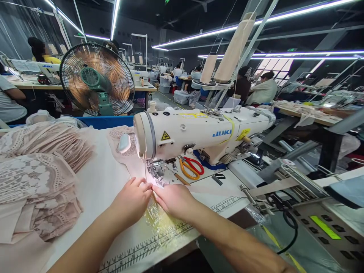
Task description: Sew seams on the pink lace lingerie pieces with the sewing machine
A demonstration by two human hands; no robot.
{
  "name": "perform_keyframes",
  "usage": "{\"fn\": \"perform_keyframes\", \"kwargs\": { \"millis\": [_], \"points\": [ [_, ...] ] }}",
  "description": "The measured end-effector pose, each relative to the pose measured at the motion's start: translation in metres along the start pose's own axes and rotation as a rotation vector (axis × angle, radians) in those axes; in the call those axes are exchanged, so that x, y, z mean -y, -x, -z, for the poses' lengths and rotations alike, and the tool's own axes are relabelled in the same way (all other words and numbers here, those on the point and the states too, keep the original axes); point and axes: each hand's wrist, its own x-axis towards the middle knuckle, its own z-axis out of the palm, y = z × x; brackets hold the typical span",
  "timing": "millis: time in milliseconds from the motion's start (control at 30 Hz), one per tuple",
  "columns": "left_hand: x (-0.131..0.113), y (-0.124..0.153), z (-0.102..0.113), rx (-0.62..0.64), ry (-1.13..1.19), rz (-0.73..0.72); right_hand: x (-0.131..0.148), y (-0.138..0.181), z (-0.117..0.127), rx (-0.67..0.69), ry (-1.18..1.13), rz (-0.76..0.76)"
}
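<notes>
A white JUKI sewing machine point(199, 132) stands across the table, its needle and presser foot point(157, 175) lit from above. My left hand point(133, 201) and my right hand point(174, 199) lie side by side just in front of the presser foot, fingertips pinching and pressing a small pale piece of fabric point(150, 181) against the machine bed. What lies under the fingers is mostly hidden. Clear plastic film point(159, 222) covers the table under my wrists.
Stacks of pink lace pieces point(40, 174) lie at the left. Orange and red scissors point(191, 167) rest under the machine arm. A fan point(96, 79) stands behind. A control panel point(324, 227) sits at the right. Thread cones point(234, 49) rise above; other people work at far tables.
</notes>
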Motion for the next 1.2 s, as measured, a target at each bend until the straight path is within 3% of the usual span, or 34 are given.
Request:
{"fn": "perform_keyframes", "kwargs": {
  "millis": [100,567,700,833,967,1100,1200],
  "points": [
    [0.005,-0.001,-0.001,-0.019,-0.012,0.007,0.002,-0.005,0.001,0.015,0.013,-0.023],
    [0.017,-0.009,0.001,0.127,-0.044,0.174,0.021,-0.020,0.016,0.064,-0.018,-0.116],
    [0.021,-0.010,0.002,0.136,-0.041,0.235,0.019,-0.017,0.006,0.052,-0.022,-0.121],
    [0.026,-0.010,-0.002,0.150,-0.059,0.312,0.010,-0.006,-0.025,-0.107,-0.087,-0.056],
    [0.029,-0.011,-0.007,0.222,-0.101,0.482,0.002,0.003,-0.052,-0.298,-0.163,0.001],
    [0.037,-0.013,-0.011,0.208,-0.128,0.635,0.000,0.004,-0.052,-0.331,-0.209,-0.002],
    [0.048,-0.018,-0.010,0.168,-0.143,0.667,-0.002,0.003,-0.046,-0.317,-0.233,0.015]
  ]
}}
